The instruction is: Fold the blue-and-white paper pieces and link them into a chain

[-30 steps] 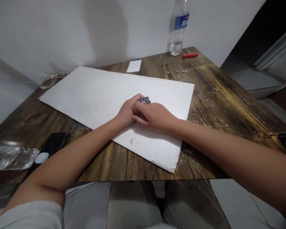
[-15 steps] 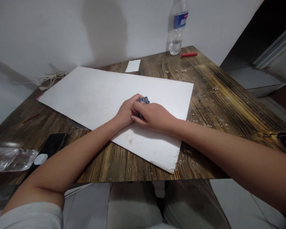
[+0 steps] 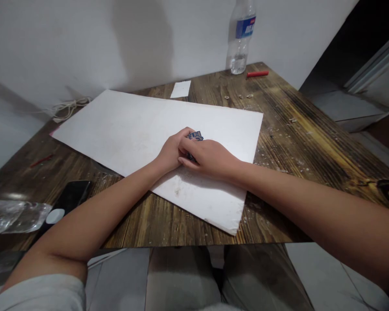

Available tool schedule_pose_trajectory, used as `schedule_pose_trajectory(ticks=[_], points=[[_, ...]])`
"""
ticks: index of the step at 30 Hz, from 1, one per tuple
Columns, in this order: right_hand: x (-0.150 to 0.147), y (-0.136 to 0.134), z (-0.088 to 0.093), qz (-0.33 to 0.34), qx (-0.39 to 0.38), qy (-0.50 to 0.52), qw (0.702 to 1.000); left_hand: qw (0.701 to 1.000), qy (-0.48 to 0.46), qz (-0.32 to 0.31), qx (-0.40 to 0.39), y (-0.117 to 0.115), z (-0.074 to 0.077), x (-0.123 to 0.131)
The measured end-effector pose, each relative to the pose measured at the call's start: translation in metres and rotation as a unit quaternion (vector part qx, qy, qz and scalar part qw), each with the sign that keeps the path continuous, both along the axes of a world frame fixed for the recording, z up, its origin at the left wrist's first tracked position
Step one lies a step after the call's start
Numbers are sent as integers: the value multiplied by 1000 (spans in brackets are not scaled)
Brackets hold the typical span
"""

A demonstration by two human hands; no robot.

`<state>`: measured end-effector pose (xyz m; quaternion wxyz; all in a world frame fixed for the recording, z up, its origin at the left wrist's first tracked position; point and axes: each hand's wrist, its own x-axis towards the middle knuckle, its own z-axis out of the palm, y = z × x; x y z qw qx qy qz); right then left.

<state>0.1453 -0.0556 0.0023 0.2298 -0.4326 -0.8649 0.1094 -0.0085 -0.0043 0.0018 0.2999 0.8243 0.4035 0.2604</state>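
Note:
Both hands are closed around a small block [image 3: 196, 135] with grey facets edged in blue, over the white board [image 3: 123, 125]. Only its top part shows, plus a dark bit between the fingers; the rest is hidden, so its exact kind cannot be made out. My left hand [image 3: 172, 150] wraps it from the left. Coming from the right, my right hand [image 3: 214, 157] covers it, its thumb and forefinger overlapping the left fingers. The board lies aslant on the dark wooden table [image 3: 288, 147].
A clear bottle [image 3: 241, 47] stands at the back by the wall, beside a red stick [image 3: 257, 74]. A white paper piece [image 3: 180, 89] lies behind the board. To the left are white cables [image 3: 68, 108], a black phone [image 3: 73, 194] and a clear plastic bottle [image 3: 16, 216].

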Motion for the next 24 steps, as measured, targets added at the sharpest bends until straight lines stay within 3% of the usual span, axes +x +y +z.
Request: schedule_pose_trajectory(ticks=[24], points=[[1, 0, -1, 1, 2, 0, 1000, 1000, -14, -1, -13, -1, 0, 0]])
